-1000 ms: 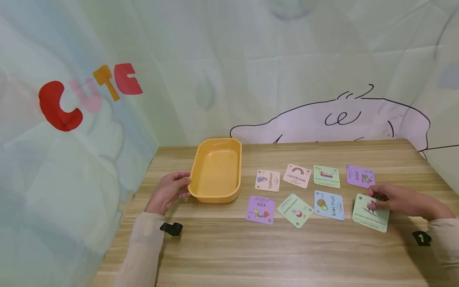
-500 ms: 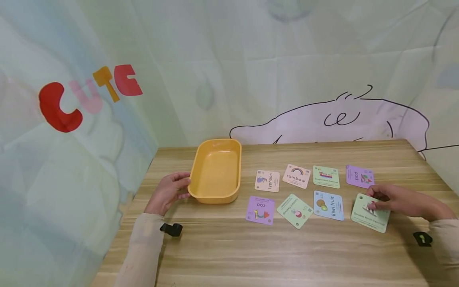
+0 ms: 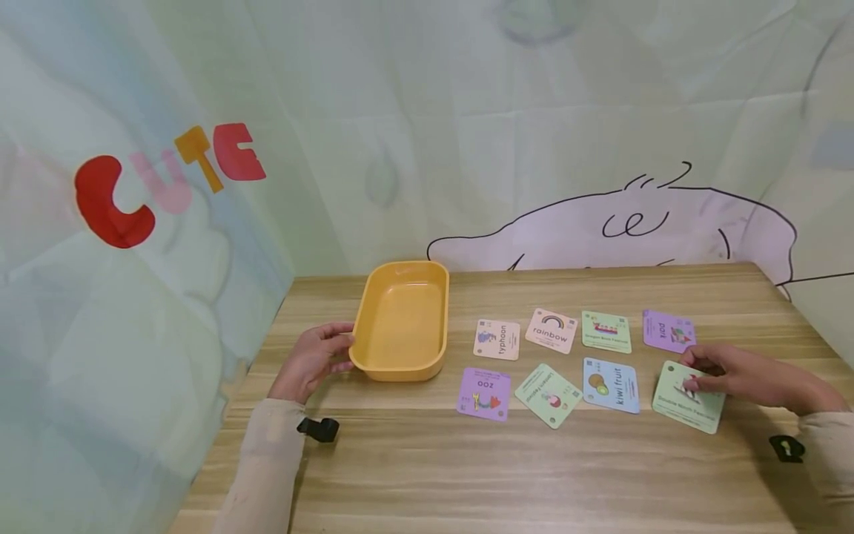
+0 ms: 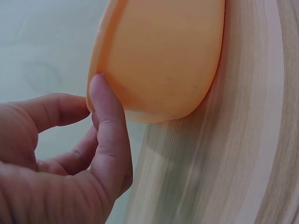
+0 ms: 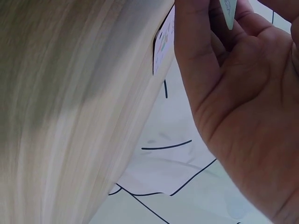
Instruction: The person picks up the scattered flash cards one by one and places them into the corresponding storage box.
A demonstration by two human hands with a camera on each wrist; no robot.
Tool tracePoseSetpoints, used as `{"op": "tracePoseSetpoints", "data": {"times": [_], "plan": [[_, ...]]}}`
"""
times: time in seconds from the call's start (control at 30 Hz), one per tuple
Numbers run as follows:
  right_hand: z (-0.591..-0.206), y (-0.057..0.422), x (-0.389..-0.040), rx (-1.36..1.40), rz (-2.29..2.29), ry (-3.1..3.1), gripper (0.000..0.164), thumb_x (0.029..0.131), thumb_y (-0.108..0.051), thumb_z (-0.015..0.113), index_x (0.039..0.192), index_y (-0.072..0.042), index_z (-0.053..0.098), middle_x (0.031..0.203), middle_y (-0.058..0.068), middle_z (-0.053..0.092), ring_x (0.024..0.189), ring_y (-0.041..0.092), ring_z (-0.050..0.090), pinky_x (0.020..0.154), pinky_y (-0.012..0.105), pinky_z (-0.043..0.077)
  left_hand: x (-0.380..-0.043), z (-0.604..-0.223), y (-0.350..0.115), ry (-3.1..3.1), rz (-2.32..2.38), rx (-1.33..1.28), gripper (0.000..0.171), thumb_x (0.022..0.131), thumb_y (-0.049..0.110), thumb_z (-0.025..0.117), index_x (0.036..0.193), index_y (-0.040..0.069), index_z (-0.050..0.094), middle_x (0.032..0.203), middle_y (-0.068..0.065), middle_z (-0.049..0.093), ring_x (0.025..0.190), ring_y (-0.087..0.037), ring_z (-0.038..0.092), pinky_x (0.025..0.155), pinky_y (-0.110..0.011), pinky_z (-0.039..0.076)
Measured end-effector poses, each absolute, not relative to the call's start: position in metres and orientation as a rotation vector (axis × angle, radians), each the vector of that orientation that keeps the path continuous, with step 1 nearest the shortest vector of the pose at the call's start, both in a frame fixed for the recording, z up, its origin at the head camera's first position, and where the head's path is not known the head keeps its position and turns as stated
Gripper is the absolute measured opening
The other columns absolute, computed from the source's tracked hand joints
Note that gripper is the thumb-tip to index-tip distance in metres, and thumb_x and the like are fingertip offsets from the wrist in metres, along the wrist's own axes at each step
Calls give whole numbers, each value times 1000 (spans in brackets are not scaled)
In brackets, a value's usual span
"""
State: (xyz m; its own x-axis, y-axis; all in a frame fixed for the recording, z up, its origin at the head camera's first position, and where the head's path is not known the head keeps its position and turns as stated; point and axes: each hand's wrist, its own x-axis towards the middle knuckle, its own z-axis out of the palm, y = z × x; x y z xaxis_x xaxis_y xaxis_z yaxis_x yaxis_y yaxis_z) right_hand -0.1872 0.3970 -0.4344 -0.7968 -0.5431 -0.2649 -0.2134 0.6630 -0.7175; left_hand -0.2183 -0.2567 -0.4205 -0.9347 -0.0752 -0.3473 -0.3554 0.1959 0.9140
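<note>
Pale green, the Double Ninth card was pinched in the right hand's grip, at the right end of the nearer row. The left hand pinched the rim of the yellow tray. Hands, tray and cards all matched their places half a second earlier; only the head view had tilted, setting everything slightly lower. Between tray and held card, the tabletop bore zoo card, lantern card and kiwi card; farther back lay typhoon card, rainbow card, boat card and park card.
</note>
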Motion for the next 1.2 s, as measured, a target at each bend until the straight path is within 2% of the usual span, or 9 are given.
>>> {"op": "tracePoseSetpoints", "data": {"times": [0.13,0.5,0.93,1.2], "plan": [[-435,397,-187,-579,-968,2414,21,99,-15,64,111,1,57,101,4,66,87,1,57,72,19,46,-218,-420,-256,2240,1819,-395,41,103,18,61,140,3,56,126,-14,60,93,-19,64,76,-28,61],[-431,397,-186,-502,-1038,2359,27,100,-18,64,116,3,56,106,10,66,85,5,60,68,26,54,-218,-421,-256,2238,1841,-348,41,103,15,60,140,-1,54,118,-9,63,88,-15,64,71,-26,61],[-431,396,-185,-565,-991,2424,21,100,-14,63,113,2,58,103,4,67,85,2,59,69,22,51,-217,-422,-258,2233,1852,-340,42,102,15,60,141,-2,53,118,-9,63,88,-15,64,71,-26,60],[-427,394,-185,-505,-917,2472,23,99,-18,65,112,0,58,102,4,66,86,1,56,71,20,47,-217,-422,-258,2235,1847,-343,42,103,15,60,141,-1,53,120,-11,62,89,-15,64,72,-26,60]]}}
